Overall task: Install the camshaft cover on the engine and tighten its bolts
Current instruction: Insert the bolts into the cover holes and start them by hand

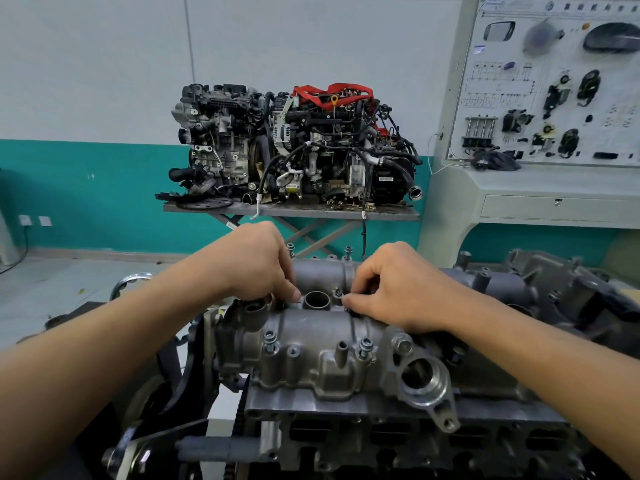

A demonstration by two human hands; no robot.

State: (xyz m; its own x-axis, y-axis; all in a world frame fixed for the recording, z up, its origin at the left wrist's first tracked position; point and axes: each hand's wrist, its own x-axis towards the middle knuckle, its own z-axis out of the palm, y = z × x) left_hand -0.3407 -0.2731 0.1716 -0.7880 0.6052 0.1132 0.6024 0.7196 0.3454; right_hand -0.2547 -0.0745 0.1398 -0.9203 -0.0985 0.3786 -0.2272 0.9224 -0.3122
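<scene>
The grey cast camshaft cover (322, 337) lies on top of the engine (346, 438) in front of me. Several bolts stand up in it: two along the near edge (269, 339) (365, 346) and two along the far edge (348, 252). My left hand (256, 265) reaches over the cover's left middle, its fingers curled down and pinching a bolt hidden beneath them. My right hand (398, 289) is on the other side of the round centre bore (317, 299), thumb and fingers pinching a bolt (337, 293) beside it.
A black toothed belt (239, 410) hangs at the engine's left end. Behind, two other engines (294, 143) sit on a metal table (291, 211). A white training board with car parts (554, 91) stands at the right. More engine castings (554, 275) lie at the right.
</scene>
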